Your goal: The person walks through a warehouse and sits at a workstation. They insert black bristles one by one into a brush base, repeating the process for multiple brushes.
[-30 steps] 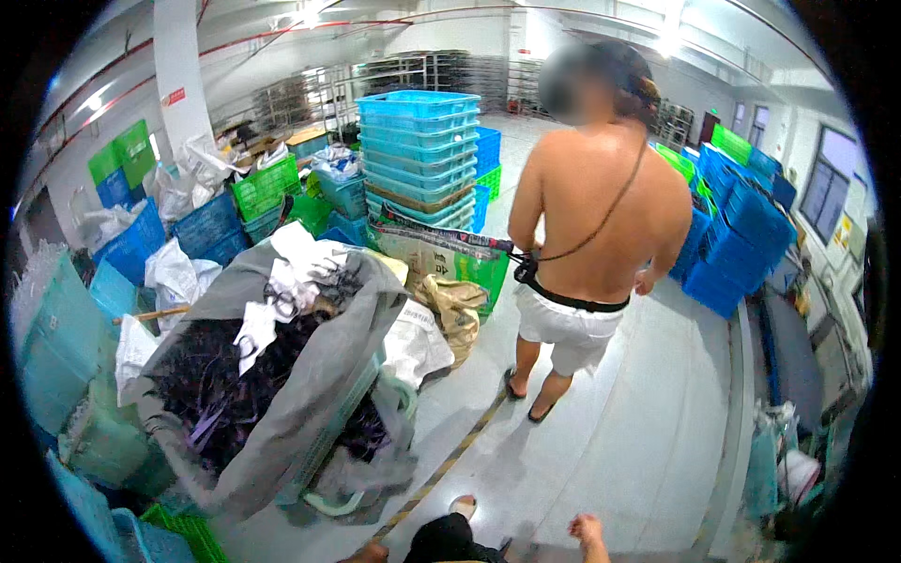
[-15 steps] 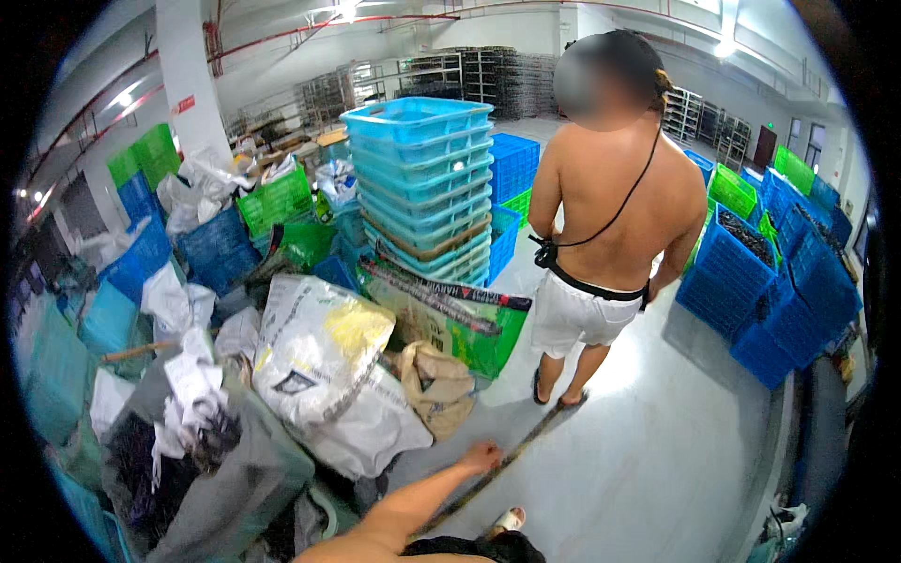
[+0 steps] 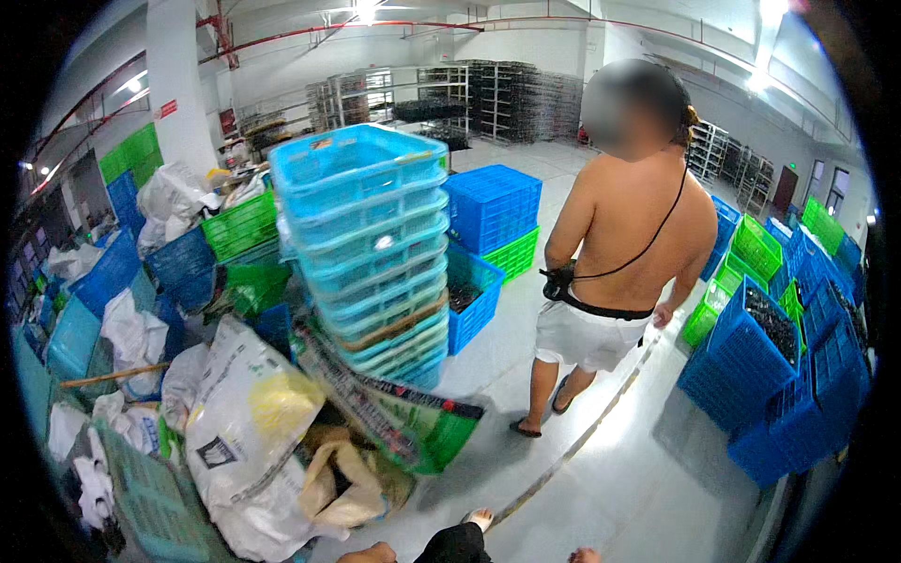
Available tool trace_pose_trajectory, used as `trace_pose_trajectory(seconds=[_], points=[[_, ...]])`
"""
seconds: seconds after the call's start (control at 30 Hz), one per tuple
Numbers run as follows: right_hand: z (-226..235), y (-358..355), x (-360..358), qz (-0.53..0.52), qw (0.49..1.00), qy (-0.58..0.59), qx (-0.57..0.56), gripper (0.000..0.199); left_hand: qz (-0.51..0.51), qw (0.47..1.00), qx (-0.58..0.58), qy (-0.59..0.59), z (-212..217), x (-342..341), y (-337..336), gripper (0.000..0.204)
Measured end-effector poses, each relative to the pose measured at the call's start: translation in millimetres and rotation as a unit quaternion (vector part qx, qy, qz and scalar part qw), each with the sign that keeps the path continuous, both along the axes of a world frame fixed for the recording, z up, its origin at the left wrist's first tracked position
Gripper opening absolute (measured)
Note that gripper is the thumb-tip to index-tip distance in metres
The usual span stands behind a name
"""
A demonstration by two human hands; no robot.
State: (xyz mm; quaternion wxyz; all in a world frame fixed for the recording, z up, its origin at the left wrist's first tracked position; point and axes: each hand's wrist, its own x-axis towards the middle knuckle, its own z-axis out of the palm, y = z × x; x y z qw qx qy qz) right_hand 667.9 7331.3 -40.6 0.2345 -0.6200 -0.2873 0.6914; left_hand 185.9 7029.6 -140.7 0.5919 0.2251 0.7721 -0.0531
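Note:
At the lower edge, my left hand (image 3: 369, 554) shows only in part, near a white printed sack (image 3: 253, 450) and a crumpled tan sack (image 3: 347, 483). Its fingers are too cut off to read. Just a sliver of my right hand (image 3: 584, 555) comes into view over the grey floor, its grip unclear. Nothing held can be made out at either hand. Between them are my dark-clothed leg (image 3: 455, 544) and a light-coloured shoe (image 3: 481, 518).
Ahead, a person (image 3: 638, 206) in white shorts walks along a floor line. A tall stack of light-blue crates (image 3: 366, 253) and a green bag (image 3: 441, 432) stand to the left. Blue crates (image 3: 741, 347) with dark contents line the right side. Metal racks (image 3: 507, 98) fill the back.
My left arm has swung back down toward the lower edge, and a bit of my right hand now shows. The view has moved forward; the person ahead has taken a step.

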Motion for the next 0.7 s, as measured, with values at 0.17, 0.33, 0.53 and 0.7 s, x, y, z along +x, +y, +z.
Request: trace_pose_trajectory(seconds=[0.17,0.33,0.53,0.7], points=[[-29.3,65.2,2.0,0.079,0.992,-0.013,-0.092,0.021,-0.036,0.972,0.228,0.054,10.1,-42.3,265.0,0.025],[-27.7,186.0,-17.5,0.025,0.990,-0.011,-0.137,0.018,0.045,0.841,0.537,0.039,158.2,-54.0,582.1,0.024],[-40.2,410.6,-40.5,0.042,0.989,-0.017,-0.143,0.016,0.115,0.889,0.427,0.120,214.4,-63.5,751.1,0.017],[-38.7,652.4,-57.2,0.062,0.988,-0.095,-0.109,0.014,-0.051,0.985,0.141,0.082,101.4,-75.1,769.5,0.031]])
